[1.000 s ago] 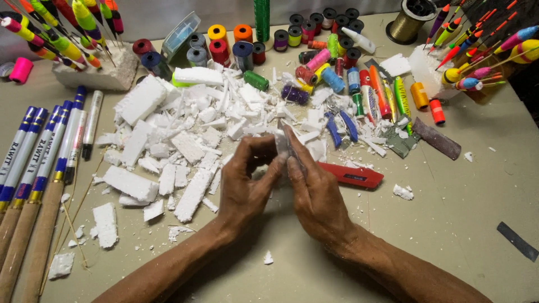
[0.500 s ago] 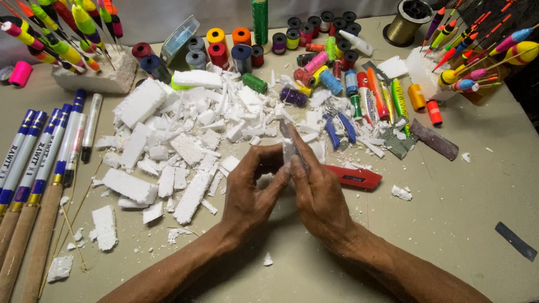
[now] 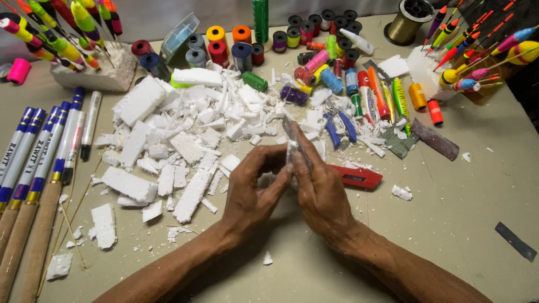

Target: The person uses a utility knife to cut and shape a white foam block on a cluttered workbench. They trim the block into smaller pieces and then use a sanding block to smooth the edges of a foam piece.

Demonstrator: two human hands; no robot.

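White foam is the material in hand: near the front edge of the worktop, the left hand and right hand pinch a small pale foam piece between closed fingertips, held upright above the surface. It looks partly shaped, not finished. Just right lies a red cutter. Beyond, toward the middle, foam scraps pile up. Thread spools and painted floats line the far edge.
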